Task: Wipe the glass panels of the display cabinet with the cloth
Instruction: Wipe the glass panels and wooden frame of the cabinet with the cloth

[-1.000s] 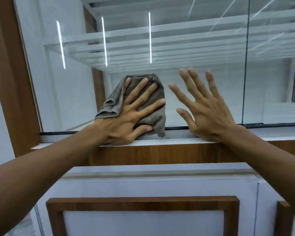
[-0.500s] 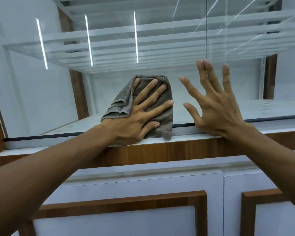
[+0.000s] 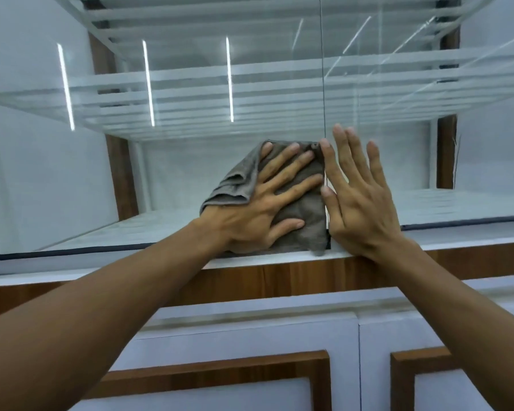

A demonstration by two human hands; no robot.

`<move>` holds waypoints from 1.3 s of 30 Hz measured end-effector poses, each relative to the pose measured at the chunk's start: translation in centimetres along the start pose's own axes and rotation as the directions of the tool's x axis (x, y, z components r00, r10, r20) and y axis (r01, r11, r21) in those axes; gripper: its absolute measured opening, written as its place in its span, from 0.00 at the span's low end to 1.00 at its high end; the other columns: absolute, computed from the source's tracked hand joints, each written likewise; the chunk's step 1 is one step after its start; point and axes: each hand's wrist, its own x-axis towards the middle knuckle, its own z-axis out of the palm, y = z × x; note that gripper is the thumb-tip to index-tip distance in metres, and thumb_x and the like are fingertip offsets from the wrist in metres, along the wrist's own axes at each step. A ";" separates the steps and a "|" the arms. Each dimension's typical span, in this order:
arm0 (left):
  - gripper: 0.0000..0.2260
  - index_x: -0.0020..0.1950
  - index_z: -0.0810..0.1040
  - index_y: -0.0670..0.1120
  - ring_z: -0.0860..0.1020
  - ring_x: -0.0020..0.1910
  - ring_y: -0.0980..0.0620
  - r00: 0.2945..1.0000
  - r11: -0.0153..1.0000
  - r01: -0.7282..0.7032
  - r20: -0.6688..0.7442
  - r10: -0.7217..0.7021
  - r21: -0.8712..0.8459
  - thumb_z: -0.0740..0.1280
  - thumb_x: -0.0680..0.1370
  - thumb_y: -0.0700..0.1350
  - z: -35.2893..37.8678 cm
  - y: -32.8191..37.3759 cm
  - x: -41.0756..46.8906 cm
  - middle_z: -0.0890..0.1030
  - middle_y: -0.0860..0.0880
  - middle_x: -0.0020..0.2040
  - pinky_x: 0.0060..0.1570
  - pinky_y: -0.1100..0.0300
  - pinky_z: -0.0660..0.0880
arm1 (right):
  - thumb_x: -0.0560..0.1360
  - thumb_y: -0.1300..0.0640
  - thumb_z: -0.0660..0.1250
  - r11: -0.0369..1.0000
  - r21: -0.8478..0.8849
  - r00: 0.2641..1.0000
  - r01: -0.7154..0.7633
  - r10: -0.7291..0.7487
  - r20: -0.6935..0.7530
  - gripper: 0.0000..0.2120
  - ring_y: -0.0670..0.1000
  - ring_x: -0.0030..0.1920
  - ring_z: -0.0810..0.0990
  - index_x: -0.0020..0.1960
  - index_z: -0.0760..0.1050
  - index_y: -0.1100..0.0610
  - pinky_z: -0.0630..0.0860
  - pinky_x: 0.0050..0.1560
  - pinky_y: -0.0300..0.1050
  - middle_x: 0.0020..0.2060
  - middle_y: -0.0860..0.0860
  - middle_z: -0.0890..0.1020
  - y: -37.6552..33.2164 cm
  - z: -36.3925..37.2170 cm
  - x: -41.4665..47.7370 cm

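Note:
A grey-brown folded cloth [image 3: 304, 213] lies flat against the lower part of the left glass panel [image 3: 175, 173] of the display cabinet. My left hand [image 3: 264, 209] presses on it with fingers spread, the palm near the panel's bottom edge. My right hand [image 3: 359, 197] rests flat and empty on the right glass panel [image 3: 413, 161], fingers apart, its thumb and forefinger touching the cloth's right edge. The vertical seam [image 3: 322, 84] between the two panels runs just above where both hands meet.
Behind the glass are several glass shelves [image 3: 250, 84] with reflected light strips. A white ledge [image 3: 72, 262] and a wooden band [image 3: 309, 280] run below the glass. White lower cabinet doors [image 3: 250, 345] with wooden frames fill the bottom of the view.
The cloth and my left hand have slid right along the bottom of the glass to the panel seam. My right hand now touches the cloth's edge; the view has shifted right.

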 end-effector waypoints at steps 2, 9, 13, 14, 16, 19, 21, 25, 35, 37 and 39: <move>0.32 0.85 0.58 0.47 0.49 0.84 0.38 0.981 0.983 0.184 -0.062 -0.186 -0.023 0.57 0.84 0.61 -0.4 -0.9 -1.0 0.53 0.39 0.85 0.82 0.38 0.41 | 0.83 0.55 0.53 1.000 -0.009 1.000 -0.002 0.002 0.001 0.31 0.61 0.83 0.48 0.83 0.51 0.62 0.45 0.82 0.63 0.83 0.63 0.52 0.0 0.0 0.0; 0.33 0.86 0.50 0.49 0.44 0.85 0.40 0.991 0.986 0.099 0.073 -0.110 0.131 0.50 0.85 0.64 -0.7 0.3 -1.8 0.48 0.41 0.86 0.82 0.38 0.41 | 0.82 0.55 0.53 0.995 0.077 0.997 -0.064 0.066 -0.036 0.30 0.60 0.83 0.49 0.83 0.54 0.61 0.43 0.80 0.70 0.82 0.63 0.53 -2.9 0.6 1.4; 0.33 0.85 0.57 0.47 0.47 0.85 0.39 0.963 0.964 0.267 -0.014 -0.267 0.000 0.58 0.84 0.62 -1.3 -3.0 -3.8 0.52 0.40 0.85 0.82 0.39 0.40 | 0.82 0.55 0.54 0.994 0.078 0.995 -0.080 0.085 -0.061 0.31 0.63 0.83 0.49 0.83 0.51 0.62 0.42 0.80 0.70 0.82 0.64 0.53 -4.3 1.4 2.2; 0.34 0.85 0.57 0.47 0.47 0.84 0.38 0.902 0.904 0.427 -0.070 -0.425 0.014 0.57 0.83 0.62 -1.4 -3.2 -5.3 0.51 0.39 0.85 0.81 0.38 0.40 | 0.82 0.54 0.54 0.995 0.071 0.996 -0.072 0.076 -0.051 0.32 0.63 0.83 0.49 0.83 0.51 0.62 0.42 0.80 0.69 0.82 0.64 0.52 -4.6 1.5 2.5; 0.35 0.86 0.53 0.48 0.46 0.84 0.38 0.833 0.828 0.552 -0.104 -0.543 0.097 0.55 0.83 0.64 -1.5 -2.6 -7.0 0.48 0.39 0.85 0.81 0.36 0.41 | 0.82 0.53 0.54 0.998 0.059 0.999 -0.032 0.034 -0.029 0.32 0.64 0.83 0.49 0.83 0.51 0.61 0.41 0.80 0.67 0.82 0.64 0.52 -5.4 2.1 2.9; 0.35 0.85 0.55 0.49 0.47 0.84 0.38 0.959 0.949 0.279 0.010 -0.284 0.147 0.56 0.83 0.66 -1.9 -3.1 -6.9 0.51 0.39 0.85 0.81 0.36 0.42 | 0.79 0.53 0.53 0.996 0.078 0.999 0.036 -0.037 0.010 0.34 0.62 0.83 0.48 0.83 0.51 0.62 0.42 0.81 0.67 0.82 0.64 0.52 -7.4 3.4 3.8; 0.34 0.83 0.62 0.46 0.50 0.84 0.36 0.966 0.965 0.257 -0.043 -0.255 0.060 0.59 0.82 0.64 -2.6 -5.3 -8.3 0.55 0.37 0.84 0.81 0.37 0.41 | 0.80 0.50 0.52 0.996 0.061 0.998 0.064 -0.066 0.023 0.34 0.61 0.83 0.48 0.83 0.52 0.61 0.43 0.80 0.68 0.82 0.64 0.52 -9.0 4.3 4.7; 0.36 0.85 0.57 0.48 0.45 0.85 0.40 0.762 0.776 0.631 -0.188 -0.620 0.002 0.58 0.82 0.64 -3.3 -8.2 -15.3 0.50 0.40 0.85 0.81 0.37 0.38 | 0.83 0.46 0.52 0.985 0.013 0.983 0.172 -0.173 0.056 0.33 0.62 0.83 0.48 0.83 0.52 0.59 0.46 0.79 0.73 0.83 0.62 0.51 -13.4 6.1 6.9; 0.37 0.86 0.49 0.52 0.41 0.85 0.43 0.787 0.778 0.616 -0.075 -0.612 0.125 0.54 0.82 0.68 -5.7 -12.9 -22.1 0.45 0.43 0.86 0.81 0.36 0.39 | 0.81 0.41 0.51 0.988 -0.103 0.991 0.119 -0.111 0.077 0.37 0.63 0.83 0.45 0.84 0.51 0.58 0.44 0.74 0.81 0.83 0.62 0.47 -17.2 7.4 8.5; 0.36 0.86 0.48 0.52 0.40 0.85 0.43 0.694 0.691 0.719 -0.128 -0.708 0.075 0.52 0.82 0.66 -5.6 -12.6 -21.8 0.44 0.44 0.86 0.80 0.35 0.40 | 0.81 0.41 0.51 0.988 -0.103 0.991 0.119 -0.112 0.070 0.37 0.63 0.83 0.46 0.84 0.52 0.57 0.45 0.74 0.81 0.83 0.61 0.48 -17.5 7.4 8.7; 0.35 0.86 0.48 0.50 0.40 0.84 0.41 0.673 0.673 0.738 -0.136 -0.727 0.051 0.50 0.83 0.65 -4.9 -11.1 -19.7 0.43 0.43 0.86 0.80 0.34 0.38 | 0.81 0.42 0.51 0.988 -0.096 0.992 0.122 -0.117 0.057 0.35 0.63 0.83 0.47 0.84 0.52 0.57 0.45 0.75 0.80 0.83 0.61 0.49 -17.7 7.5 9.0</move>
